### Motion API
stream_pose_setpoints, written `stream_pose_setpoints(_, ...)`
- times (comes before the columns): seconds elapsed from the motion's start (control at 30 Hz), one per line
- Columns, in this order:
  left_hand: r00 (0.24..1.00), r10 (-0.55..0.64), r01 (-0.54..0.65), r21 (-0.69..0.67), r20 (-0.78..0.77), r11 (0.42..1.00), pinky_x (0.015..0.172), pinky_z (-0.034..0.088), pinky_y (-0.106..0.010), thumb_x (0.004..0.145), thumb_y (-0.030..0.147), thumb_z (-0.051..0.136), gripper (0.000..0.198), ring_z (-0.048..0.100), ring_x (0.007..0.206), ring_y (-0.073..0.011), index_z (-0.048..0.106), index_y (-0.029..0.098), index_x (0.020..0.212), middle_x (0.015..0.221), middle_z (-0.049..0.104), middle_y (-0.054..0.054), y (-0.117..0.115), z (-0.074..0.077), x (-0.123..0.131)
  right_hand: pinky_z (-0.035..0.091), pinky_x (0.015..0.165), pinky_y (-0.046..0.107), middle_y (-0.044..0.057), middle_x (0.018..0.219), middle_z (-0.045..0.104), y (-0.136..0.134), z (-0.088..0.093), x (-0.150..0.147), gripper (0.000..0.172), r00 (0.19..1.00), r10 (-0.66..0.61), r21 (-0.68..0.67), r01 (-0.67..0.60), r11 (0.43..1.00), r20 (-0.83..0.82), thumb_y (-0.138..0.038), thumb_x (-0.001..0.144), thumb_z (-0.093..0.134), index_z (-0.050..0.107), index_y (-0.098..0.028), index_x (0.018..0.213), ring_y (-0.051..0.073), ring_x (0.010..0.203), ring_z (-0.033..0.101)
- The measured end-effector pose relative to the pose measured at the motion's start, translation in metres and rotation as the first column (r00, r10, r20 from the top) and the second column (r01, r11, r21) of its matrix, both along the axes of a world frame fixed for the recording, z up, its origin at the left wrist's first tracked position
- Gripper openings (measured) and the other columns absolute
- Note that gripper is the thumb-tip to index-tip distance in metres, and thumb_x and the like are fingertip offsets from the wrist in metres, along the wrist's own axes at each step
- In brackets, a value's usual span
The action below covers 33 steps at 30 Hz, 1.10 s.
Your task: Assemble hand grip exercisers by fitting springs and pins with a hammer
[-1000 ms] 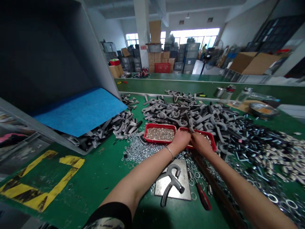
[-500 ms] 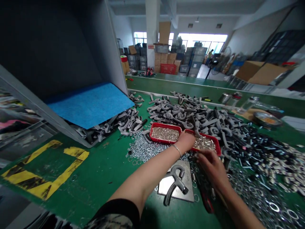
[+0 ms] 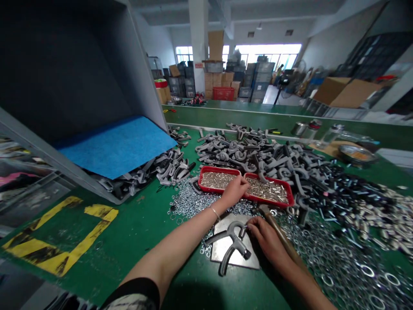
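Observation:
My left hand point(image 3: 235, 190) is over the place where two red trays meet, its fingertips pinched together; what they hold, if anything, is hidden. Small metal pins fill the left red tray point(image 3: 201, 187) and the right red tray point(image 3: 292, 199). A grey hand grip trainer point(image 3: 237, 244) with a coil spring lies on a metal plate point(image 3: 251, 261). At its spring end is my right hand point(image 3: 267, 237), fingers drawn together close to the spring; I cannot make out what is between them. A tool with a wooden handle point(image 3: 280, 231) lies just beyond that hand.
A large pile of grey grip parts point(image 3: 245, 150) lies behind the trays. Small metal rings point(image 3: 190, 200) spread to the left, larger rings point(image 3: 342, 258) to the right. A grey bin point(image 3: 142, 77) with a blue sheet point(image 3: 119, 146) stands at left. Glass jars point(image 3: 332, 134) stand at back right.
My left hand has drawn back left from the right tray's pins toward the trays' join. My right hand has moved down and left, from beside the right tray to the grip trainer's spring.

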<state>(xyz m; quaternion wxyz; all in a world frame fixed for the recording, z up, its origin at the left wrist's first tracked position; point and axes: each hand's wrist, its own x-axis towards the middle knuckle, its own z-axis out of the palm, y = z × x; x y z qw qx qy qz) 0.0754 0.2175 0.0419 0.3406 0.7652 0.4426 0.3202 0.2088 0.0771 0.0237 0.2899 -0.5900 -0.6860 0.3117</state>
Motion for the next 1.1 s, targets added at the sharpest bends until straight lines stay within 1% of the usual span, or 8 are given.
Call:
stream_pose_setpoints(0.13,0.989,0.033,-0.027,-0.049,0.143,0.998,0.063,0.050,-0.023,0.096,0.026,0.047,0.018,0.065,0.068,-0.0131,0.061,0.018,0.106,0.091,0.070,-0.003,-0.052,-0.009,-0.038,0.049,0.070,0.030,0.004,0.081,0.063,-0.001,0.002,0.002,0.021,0.991,0.039,0.013,-0.041,0.999,0.125,-0.029,0.098,0.039,0.054,-0.020,0.086,0.019,0.076,0.060)
stream_pose_setpoints(0.23,0.977,0.090,-0.080,-0.060,0.191,0.995,0.080,0.050,-0.029,0.092,0.027,0.054,0.017,0.064,0.089,-0.0181,0.068,0.021,0.098,0.097,0.068,-0.004,-0.088,-0.020,-0.072,0.048,0.074,0.031,0.006,0.086,0.062,-0.001,0.007,0.002,0.018,0.961,0.089,0.032,-0.101,0.994,0.262,-0.022,0.097,0.040,0.054,-0.019,0.087,0.020,0.079,0.058)
stream_pose_setpoints(0.37,0.954,0.214,-0.154,-0.267,0.211,0.951,0.071,0.048,-0.027,0.086,0.028,0.063,0.011,0.063,0.076,-0.0168,0.066,0.020,0.092,0.084,0.067,-0.001,-0.116,-0.033,-0.102,0.047,0.082,0.034,0.009,0.097,0.062,0.003,0.023,-0.005,0.021,0.857,0.232,0.037,-0.280,0.959,0.461,-0.004,0.090,0.041,0.058,-0.017,0.092,0.022,0.089,0.057)
stream_pose_setpoints(0.53,0.953,0.262,-0.212,-0.286,0.152,0.935,0.067,0.043,-0.025,0.083,0.028,0.066,0.011,0.059,0.070,-0.0150,0.063,0.018,0.080,0.077,0.065,0.001,-0.130,-0.030,-0.103,0.048,0.082,0.041,0.016,0.097,0.064,0.011,0.042,-0.021,0.025,0.692,0.331,-0.007,-0.425,0.905,0.641,0.001,0.087,0.042,0.063,-0.013,0.093,0.030,0.095,0.056)
stream_pose_setpoints(0.67,0.968,0.219,-0.181,-0.264,0.124,0.947,0.066,0.041,-0.025,0.086,0.030,0.064,0.015,0.057,0.069,-0.0150,0.061,0.018,0.078,0.075,0.063,0.001,-0.131,-0.027,-0.091,0.049,0.077,0.038,0.017,0.094,0.065,0.013,0.042,-0.034,0.022,0.632,0.360,-0.042,-0.460,0.887,0.686,-0.001,0.088,0.046,0.065,-0.012,0.092,0.030,0.092,0.057)
stream_pose_setpoints(0.8,0.988,0.149,-0.143,-0.148,0.033,0.979,0.069,0.039,-0.026,0.090,0.031,0.062,0.018,0.055,0.074,-0.0161,0.060,0.018,0.077,0.078,0.061,0.000,-0.129,-0.032,-0.084,0.048,0.073,0.035,0.015,0.092,0.066,0.016,0.033,-0.037,0.020,0.666,0.385,-0.062,-0.454,0.889,0.639,0.000,0.086,0.050,0.064,-0.014,0.089,0.028,0.093,0.059)
stream_pose_setpoints(0.97,0.988,0.134,-0.137,-0.039,-0.079,0.990,0.069,0.039,-0.027,0.091,0.029,0.062,0.020,0.055,0.077,-0.0171,0.057,0.018,0.075,0.079,0.059,0.000,-0.129,-0.031,-0.081,0.047,0.076,0.028,0.007,0.095,0.065,0.023,0.026,-0.015,0.017,0.806,0.360,-0.047,-0.384,0.922,0.470,-0.005,0.089,0.048,0.059,-0.018,0.093,0.019,0.087,0.061)
stream_pose_setpoints(1.1,0.971,0.141,-0.132,0.060,-0.191,0.989,0.074,0.040,-0.030,0.091,0.027,0.063,0.019,0.056,0.080,-0.0187,0.057,0.018,0.076,0.081,0.060,-0.002,-0.132,-0.027,-0.075,0.047,0.079,0.031,0.006,0.093,0.066,0.020,0.016,0.009,0.013,0.910,0.258,-0.034,-0.261,0.965,0.324,-0.021,0.095,0.045,0.058,-0.019,0.092,0.020,0.087,0.061)
